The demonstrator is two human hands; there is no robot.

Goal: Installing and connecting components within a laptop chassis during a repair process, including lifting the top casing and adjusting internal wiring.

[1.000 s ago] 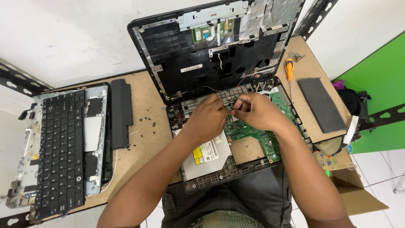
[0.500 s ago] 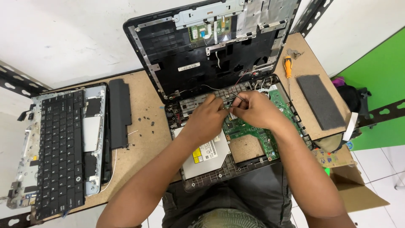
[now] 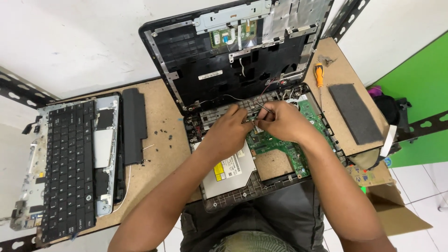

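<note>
A dismantled laptop base (image 3: 261, 186) lies on the wooden table, its green circuit board (image 3: 284, 149) and silver optical drive (image 3: 228, 170) exposed. The stripped lid shell (image 3: 224, 60) stands open behind it. My left hand (image 3: 228, 130) and my right hand (image 3: 280, 122) meet over the hinge area at the back of the base. Both pinch thin wires (image 3: 254, 116) that run along the hinge. The fingertips hide what lies beneath them.
A black keyboard on a grey palm-rest panel (image 3: 65, 163) lies at the left, with a long black battery (image 3: 134, 126) beside it. Small screws (image 3: 161, 133) are scattered mid-table. An orange-handled screwdriver (image 3: 319, 79) and a dark foam pad (image 3: 357, 112) lie at the right.
Both hands stay at the hinge area, with only small finger movement on the wires. The view has shifted slightly.
</note>
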